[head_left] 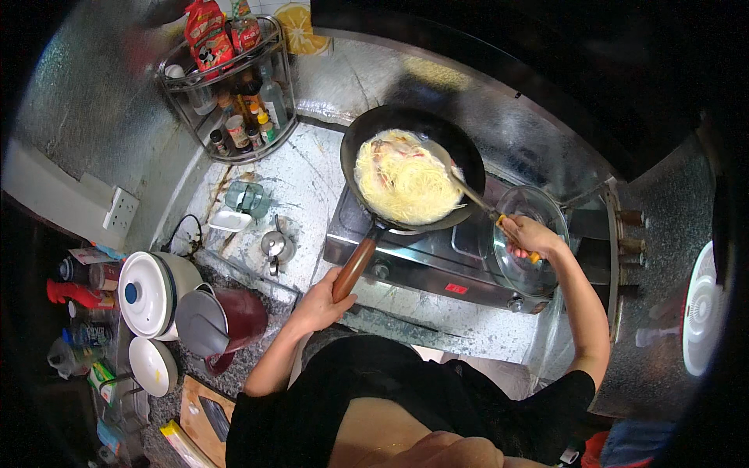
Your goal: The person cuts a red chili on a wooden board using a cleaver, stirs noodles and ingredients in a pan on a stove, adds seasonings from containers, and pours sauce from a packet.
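Observation:
My left hand is closed round the wooden handle of a black wok, which sits on the stove's left side. Pale noodles lie in cloudy liquid inside it, with some reddish-brown bits near the far side. In my right hand is a long-handled metal spatula with a yellow grip. Its head reaches into the right part of the wok and is partly sunk among the noodles. Below my right hand, a clear glass lid rests over the stove's right side.
The steel gas stove stands on a worn counter. A metal seasoning rack fills the back left corner. A small metal pot, a green glass jar, a dark red pitcher and a white lidded pot stand left. A knife lies on a cutting board.

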Tool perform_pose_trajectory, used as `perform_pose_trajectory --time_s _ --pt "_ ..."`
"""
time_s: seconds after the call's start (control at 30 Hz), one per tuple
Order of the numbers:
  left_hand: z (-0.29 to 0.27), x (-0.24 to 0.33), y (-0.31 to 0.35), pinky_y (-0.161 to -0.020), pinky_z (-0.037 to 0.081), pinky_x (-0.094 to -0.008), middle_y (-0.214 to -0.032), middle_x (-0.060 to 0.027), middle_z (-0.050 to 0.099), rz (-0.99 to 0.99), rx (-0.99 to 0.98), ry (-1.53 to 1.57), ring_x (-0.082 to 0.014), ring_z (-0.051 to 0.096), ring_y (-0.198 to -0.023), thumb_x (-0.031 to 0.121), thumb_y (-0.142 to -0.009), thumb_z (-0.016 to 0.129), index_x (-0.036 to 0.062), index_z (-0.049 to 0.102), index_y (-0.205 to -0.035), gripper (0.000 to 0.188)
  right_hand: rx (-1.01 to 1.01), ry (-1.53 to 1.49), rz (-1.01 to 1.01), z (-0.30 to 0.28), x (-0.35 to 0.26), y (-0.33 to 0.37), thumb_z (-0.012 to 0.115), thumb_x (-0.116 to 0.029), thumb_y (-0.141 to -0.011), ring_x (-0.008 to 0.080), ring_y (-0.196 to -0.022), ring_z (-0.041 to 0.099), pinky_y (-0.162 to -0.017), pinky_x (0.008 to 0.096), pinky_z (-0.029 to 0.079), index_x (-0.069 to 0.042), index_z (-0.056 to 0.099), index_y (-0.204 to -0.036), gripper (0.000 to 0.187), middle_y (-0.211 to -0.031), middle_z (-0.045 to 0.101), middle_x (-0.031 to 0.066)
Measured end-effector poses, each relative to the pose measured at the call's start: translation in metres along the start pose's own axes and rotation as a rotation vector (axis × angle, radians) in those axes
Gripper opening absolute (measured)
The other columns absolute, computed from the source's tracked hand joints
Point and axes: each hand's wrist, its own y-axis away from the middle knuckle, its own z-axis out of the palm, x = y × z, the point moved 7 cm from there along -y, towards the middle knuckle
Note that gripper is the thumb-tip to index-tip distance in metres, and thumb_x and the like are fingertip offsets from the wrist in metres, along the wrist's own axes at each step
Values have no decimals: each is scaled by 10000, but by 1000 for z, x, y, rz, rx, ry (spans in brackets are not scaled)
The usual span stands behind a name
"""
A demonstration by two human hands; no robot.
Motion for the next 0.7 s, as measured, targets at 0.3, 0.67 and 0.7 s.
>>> perform_pose_trajectory --time_s 0.3,0.67,0.7 --pt "0 4 0 -501 448 -274 -747 -85 528 -19 -26 -19 -136 516 -551 142 -792 602 26 377 -1186 468 -449 -873 92 76 3 11 331 -364 -940 18 -369 341 -290 136 265 35 475 -871 429 -633 488 59" --pt "-1 6 1 -496 447 -270 -747 -91 528 -28 -61 -27 -137 515 -529 152 -795 605 18 356 -1191 487 -345 -1117 23 86 28 43 343 -358 -938 16 -328 293 -272 137 215 18 475 -909 399 -632 471 74" --pt "-1 7 1 -495 446 -269 -742 -90 526 -23 -60 -35 -137 516 -530 156 -795 604 17 356 -1191 487 -331 -1092 0 80 28 45 345 -358 -938 17 -328 295 -273 139 219 20 474 -907 401 -628 475 73"
